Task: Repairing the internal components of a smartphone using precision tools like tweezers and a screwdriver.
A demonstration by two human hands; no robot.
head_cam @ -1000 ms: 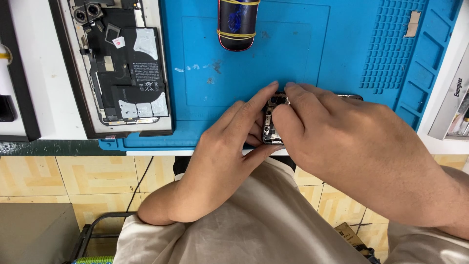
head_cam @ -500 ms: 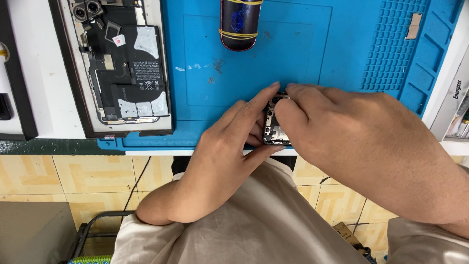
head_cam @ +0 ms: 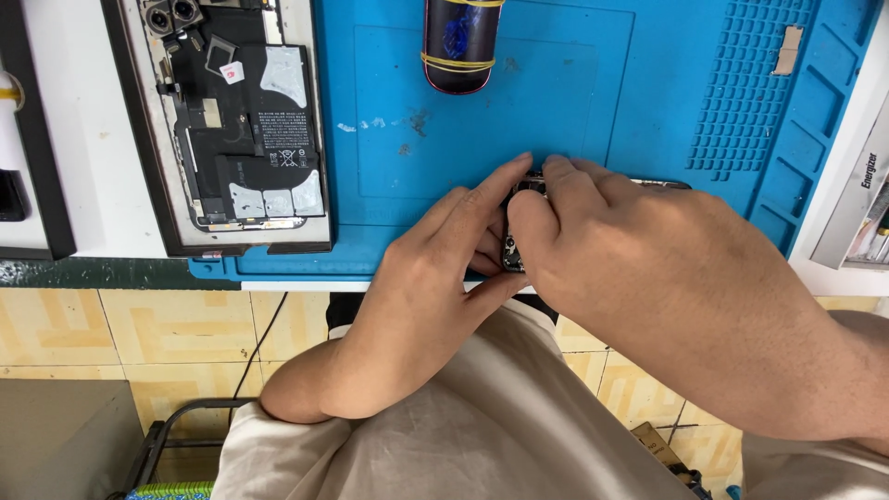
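- Nearest the camera it's just the person's lap in light beige cloth (head_cam: pixel 482 435), with yellowish floor tiles (head_cam: pixel 120 333) showing off to the left.
- Left hand (head_cam: pixel 435 278) comes up from the near edge, fingers stretched out and pinched in around a small dark phone part (head_cam: pixel 515 248) at the near edge of the blue work mat (head_cam: pixel 574 102).
- Right hand (head_cam: pixel 648 268) comes in from the right, curled over the same part, fingertips pressing on its top. Most of the part is buried under both hands, so can't really tell what it is, just a dark metallic edge sticking out to the right.
- Further back on the left, an opened phone (head_cam: pixel 236 120) lies face down with its insides showing, half on the mat, half on the white bench.
- Far middle, a dark cylindrical tool (head_cam: pixel 460 46) with yellow bands lies on the mat.
- Far right, the mat has a grid of little compartments (head_cam: pixel 750 93).
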